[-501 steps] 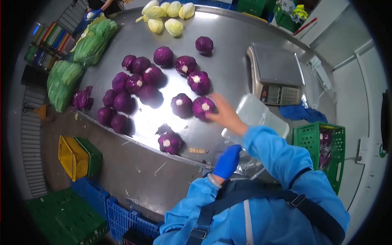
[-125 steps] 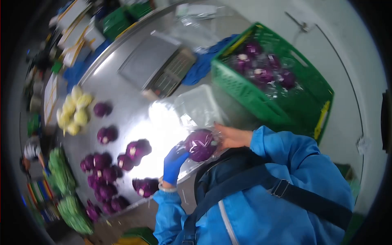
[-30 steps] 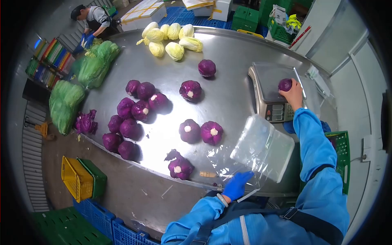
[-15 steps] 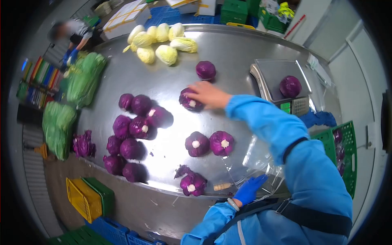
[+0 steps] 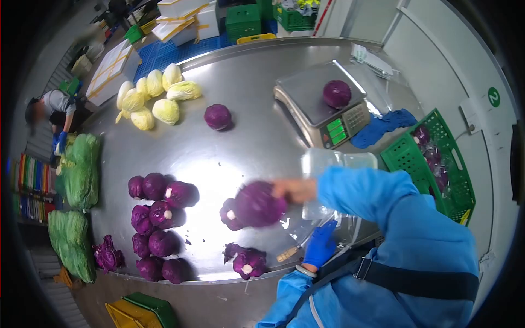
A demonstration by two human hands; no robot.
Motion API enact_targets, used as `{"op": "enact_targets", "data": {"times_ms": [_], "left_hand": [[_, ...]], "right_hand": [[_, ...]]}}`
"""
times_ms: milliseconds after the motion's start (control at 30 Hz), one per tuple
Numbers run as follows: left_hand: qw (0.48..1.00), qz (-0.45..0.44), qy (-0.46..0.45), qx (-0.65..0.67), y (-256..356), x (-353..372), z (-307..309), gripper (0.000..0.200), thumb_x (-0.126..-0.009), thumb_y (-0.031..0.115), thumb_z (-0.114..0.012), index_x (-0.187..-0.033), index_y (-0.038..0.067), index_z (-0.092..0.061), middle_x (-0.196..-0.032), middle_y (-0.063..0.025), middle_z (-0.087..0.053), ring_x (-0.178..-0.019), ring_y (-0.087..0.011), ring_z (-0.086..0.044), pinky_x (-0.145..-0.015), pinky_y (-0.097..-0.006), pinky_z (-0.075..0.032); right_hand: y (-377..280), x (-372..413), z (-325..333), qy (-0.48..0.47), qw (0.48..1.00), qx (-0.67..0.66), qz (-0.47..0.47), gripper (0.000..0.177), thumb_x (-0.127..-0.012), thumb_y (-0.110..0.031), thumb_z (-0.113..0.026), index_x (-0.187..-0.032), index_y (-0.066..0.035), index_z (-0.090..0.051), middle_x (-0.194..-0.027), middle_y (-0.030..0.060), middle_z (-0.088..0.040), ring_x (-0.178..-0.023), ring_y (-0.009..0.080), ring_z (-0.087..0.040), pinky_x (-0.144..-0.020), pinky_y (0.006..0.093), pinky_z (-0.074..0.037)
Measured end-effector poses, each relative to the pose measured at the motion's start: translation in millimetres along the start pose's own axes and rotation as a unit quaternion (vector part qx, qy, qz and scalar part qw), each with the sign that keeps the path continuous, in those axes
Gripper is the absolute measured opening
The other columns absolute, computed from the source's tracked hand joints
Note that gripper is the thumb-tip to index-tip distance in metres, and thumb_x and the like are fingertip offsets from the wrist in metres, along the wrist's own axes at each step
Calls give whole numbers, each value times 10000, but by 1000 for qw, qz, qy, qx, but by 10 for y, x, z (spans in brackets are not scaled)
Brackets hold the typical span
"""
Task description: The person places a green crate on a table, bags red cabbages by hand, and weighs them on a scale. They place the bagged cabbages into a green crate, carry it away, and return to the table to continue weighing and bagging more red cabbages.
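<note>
My right hand (image 5: 295, 190), bare, grips a red cabbage (image 5: 260, 204) by its right side, holding it over the table; the cabbage is blurred by motion. Partly hidden behind it is another red cabbage (image 5: 229, 214) with a pale cut stem. My left hand (image 5: 321, 244) wears a blue glove, its fingers stretched out beside clear plastic bags (image 5: 350, 232) near the table edge. Just left of the glove lies a wooden-handled tool (image 5: 288, 254). A trimmed red cabbage (image 5: 249, 263) with a loose leaf sits farther left.
Several red cabbages (image 5: 163, 244) cluster at left, with napa cabbages (image 5: 165, 111) beyond. A scale (image 5: 322, 109) carries one red cabbage (image 5: 337, 94). A green crate (image 5: 404, 158) stands right, by a blue cloth (image 5: 383, 128). A person (image 5: 57, 106) handles leafy greens (image 5: 82, 169) at far left.
My right hand has taken up the red cabbage it was touching and brought it nearer me. My gloved left hand stays by the bags, fingers now pointing farther forward. The view has turned right.
</note>
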State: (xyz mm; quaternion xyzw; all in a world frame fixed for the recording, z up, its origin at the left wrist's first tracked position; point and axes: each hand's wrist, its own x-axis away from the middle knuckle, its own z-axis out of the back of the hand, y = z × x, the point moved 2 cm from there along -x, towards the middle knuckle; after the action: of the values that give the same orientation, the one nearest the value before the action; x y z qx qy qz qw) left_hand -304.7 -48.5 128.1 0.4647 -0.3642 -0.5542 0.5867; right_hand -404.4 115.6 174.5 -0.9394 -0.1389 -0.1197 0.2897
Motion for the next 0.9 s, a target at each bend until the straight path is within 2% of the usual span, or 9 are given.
{"op": "enact_targets", "data": {"times_ms": [100,200,400,567,667,700,767,833,900], "left_hand": [[982,148,29,112,-81,9,12,488,-851,210,-658,-1307,91,-533,-1251,-142,-587,-1206,-274,-533,-1017,-410,-424],[970,44,-66,228,-6,-19,78,539,-864,150,-651,-1367,86,-465,-1331,-136,-526,-1245,-271,-493,-1059,-368,-384],[983,63,-28,168,231,-235,-39,760,-765,-101,-592,-1464,60,-340,-1431,-161,-445,-1342,-291,-423,-1102,-366,-347],[985,74,-116,-104,821,-251,-563,780,-729,-108,-494,-1463,123,-369,-1474,-151,-403,-1266,-348,-490,-992,-385,-461],[989,16,-107,-96,803,-104,-923,763,-728,-102,-512,-1449,119,-401,-1453,-149,-436,-1292,-330,-474,-1001,-372,-455],[994,-13,-67,-81,819,-115,-930,766,-723,-107,-513,-1447,120,-407,-1451,-149,-440,-1298,-326,-470,-1007,-370,-451],[996,-11,-40,-80,869,-111,-858,738,-754,-103,-511,-1448,120,-403,-1445,-128,-452,-1296,-321,-473,-1039,-370,-422],[995,-26,-33,-93,927,-107,-786,754,-730,-126,-493,-1441,112,-413,-1448,-127,-449,-1301,-316,-468,-1041,-371,-420],[994,-18,-41,-104,1066,-111,-697,780,-693,-148,-474,-1423,127,-440,-1442,-126,-457,-1290,-325,-473,-1008,-373,-446]], "right_hand": [[867,1116,137,15,994,-106,-13,769,-674,-108,-685,-1390,-38,-415,-1258,119,-596,-1165,255,-572,-1051,386,-424],[927,1859,-175,92,989,-108,29,938,-602,-9,-719,-1455,-91,-337,-1411,117,-452,-1294,261,-460,-1100,411,-375],[1170,2680,99,275,950,38,145,927,-646,28,-780,-1446,-117,-333,-1384,109,-435,-1273,220,-454,-1073,358,-388],[1577,2954,238,537,790,264,132,809,-712,-160,-821,-1368,-2,-374,-1236,153,-560,-1137,236,-549,-952,336,-452],[1824,3172,279,554,825,61,89,795,-752,-208,-798,-1383,-3,-361,-1278,178,-535,-1151,266,-546,-934,362,-462],[1816,3250,262,554,809,164,112,791,-753,-215,-798,-1380,-6,-364,-1287,185,-520,-1164,287,-534,-944,374,-456],[1805,3375,152,531,751,362,152,783,-755,-229,-796,-1375,-13,-369,-1306,200,-491,-1189,330,-508,-962,398,-445],[1376,3432,-148,533,533,637,163,807,-696,-239,-820,-1342,-18,-389,-1320,208,-425,-1255,405,-394,-1034,459,-374],[1258,3327,-67,479,458,729,174,510,-751,-266,-756,-1145,-9,-558,-1142,208,-577,-1084,366,-562,-889,454,-474]]}}
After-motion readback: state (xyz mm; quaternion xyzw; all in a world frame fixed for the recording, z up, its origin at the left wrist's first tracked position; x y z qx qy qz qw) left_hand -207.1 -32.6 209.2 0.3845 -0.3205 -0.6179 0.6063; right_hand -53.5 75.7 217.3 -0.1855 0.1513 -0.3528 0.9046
